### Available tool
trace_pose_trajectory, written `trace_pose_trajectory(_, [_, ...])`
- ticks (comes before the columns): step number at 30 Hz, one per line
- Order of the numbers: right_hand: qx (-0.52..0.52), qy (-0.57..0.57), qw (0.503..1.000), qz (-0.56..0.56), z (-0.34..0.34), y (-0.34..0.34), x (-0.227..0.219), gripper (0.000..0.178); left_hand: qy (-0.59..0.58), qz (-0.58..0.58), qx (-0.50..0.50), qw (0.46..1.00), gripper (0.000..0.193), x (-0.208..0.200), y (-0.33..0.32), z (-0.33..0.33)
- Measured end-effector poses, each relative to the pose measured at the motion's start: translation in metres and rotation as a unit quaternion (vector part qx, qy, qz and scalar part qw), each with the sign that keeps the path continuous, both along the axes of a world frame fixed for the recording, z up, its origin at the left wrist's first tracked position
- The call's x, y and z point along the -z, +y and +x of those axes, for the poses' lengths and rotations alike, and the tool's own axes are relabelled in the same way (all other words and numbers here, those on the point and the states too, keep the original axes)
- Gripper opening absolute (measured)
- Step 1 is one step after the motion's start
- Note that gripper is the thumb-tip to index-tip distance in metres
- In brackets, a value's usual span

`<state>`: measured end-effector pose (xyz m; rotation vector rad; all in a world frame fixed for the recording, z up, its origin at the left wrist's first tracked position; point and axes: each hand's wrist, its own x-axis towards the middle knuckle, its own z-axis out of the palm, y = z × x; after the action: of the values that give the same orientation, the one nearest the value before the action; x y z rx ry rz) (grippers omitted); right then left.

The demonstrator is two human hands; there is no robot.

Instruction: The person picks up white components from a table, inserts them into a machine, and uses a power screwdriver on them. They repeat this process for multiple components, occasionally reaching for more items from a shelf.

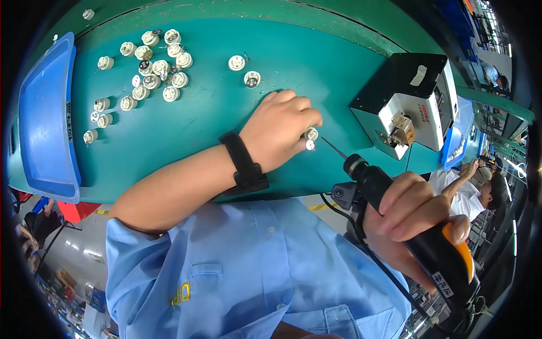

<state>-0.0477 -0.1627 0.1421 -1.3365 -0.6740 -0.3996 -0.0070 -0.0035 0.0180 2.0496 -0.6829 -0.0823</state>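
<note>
Small part: a little white round fitting (310,134) sits pinned at the fingertips of the left hand, low on the green surface (226,118), right at its near edge and turned toward the tool so the bit can meet it head-on.
Left hand: the left hand (280,133) lies knuckles-up over the part, its grip closed on it between thumb and fingers, heel of the hand planted on the surface for steadiness (a black wrist strap (244,164) rides just behind).
Right hand: the right hand (409,217) has its grip wrapped fully shut around a black and orange electric screwdriver (415,226), fingers across the barrel.
Bit: the thin bit (334,148) points up-left at the part, tip just beside it; I cannot tell whether it touches.
Cord: a black cable (389,271) trails down from the tool, off the surface and out of the way.
Loose stock: a scatter of white round fittings (152,68) waits well apart at the far left, within reach.
Bin: a blue tray (45,113) lines the left edge.
Machine: a black and white box-shaped feeder (409,101) stands to the right, near the tool hand.
</note>
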Motion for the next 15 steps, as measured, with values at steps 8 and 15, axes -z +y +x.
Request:
trace_pose_trajectory(8, [0.004, 0.028, 0.999, 0.047, 0.005, -0.006, 0.006, 0.038, -0.007, -0.018, 0.005, 1.0, 0.034, -0.003, 0.004, 0.0])
trace_pose_trajectory(15, [-0.05, -0.006, 0.997, 0.054, 0.017, -0.002, 0.025, 0.069, -0.008, -0.001, 0.018, 1.0, 0.028, -0.001, 0.002, -0.001])
